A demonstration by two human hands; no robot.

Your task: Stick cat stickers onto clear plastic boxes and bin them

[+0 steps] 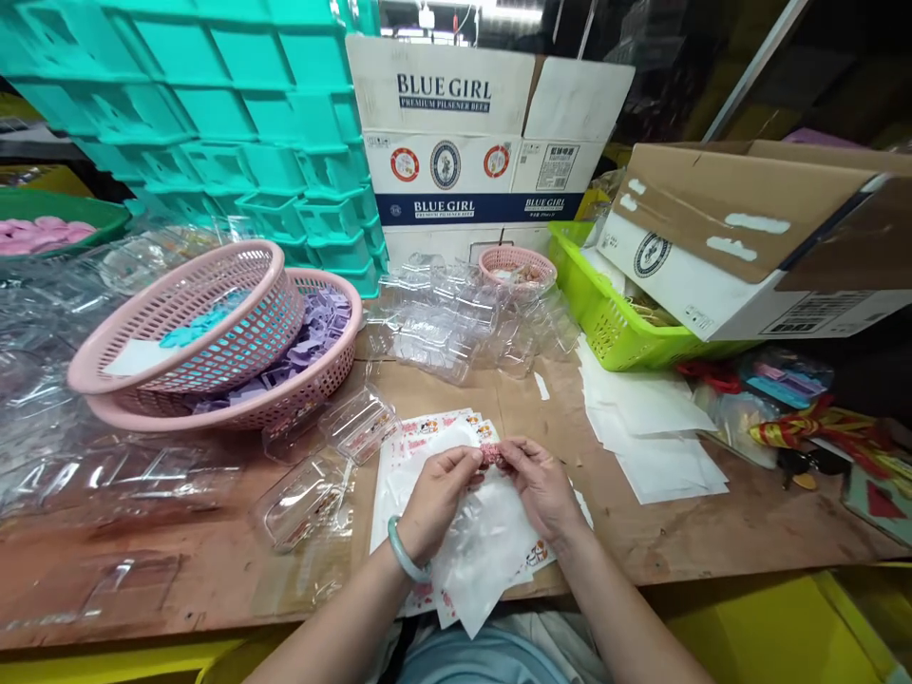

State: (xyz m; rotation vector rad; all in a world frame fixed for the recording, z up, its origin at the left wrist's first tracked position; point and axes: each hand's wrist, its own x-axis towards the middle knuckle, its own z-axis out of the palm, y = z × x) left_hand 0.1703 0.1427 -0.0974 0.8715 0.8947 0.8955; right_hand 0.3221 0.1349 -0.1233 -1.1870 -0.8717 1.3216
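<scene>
Between the fingertips of both hands is a small pink piece point(490, 454) with a patterned surface; its exact kind is too small to make out. My left hand point(446, 489), with a pale green bangle point(405, 551) on the wrist, pinches its left end. On the other end, my right hand point(540, 484) closes thumb and fingers. Both hands are just above a stack of white translucent sheets point(481, 560), which lies over printed sheets point(406, 442) with red and orange figures. Left of the stack lie clear plastic trays point(306, 499).
Pink baskets point(285, 413) hold purple and blue pieces at the left. Clear plastic packs point(442, 323) pile up behind the hands. A green basket point(605, 328), white paper sheets point(662, 456) and a carton point(712, 237) stand or lie at the right. Teal crates point(249, 85) rise behind.
</scene>
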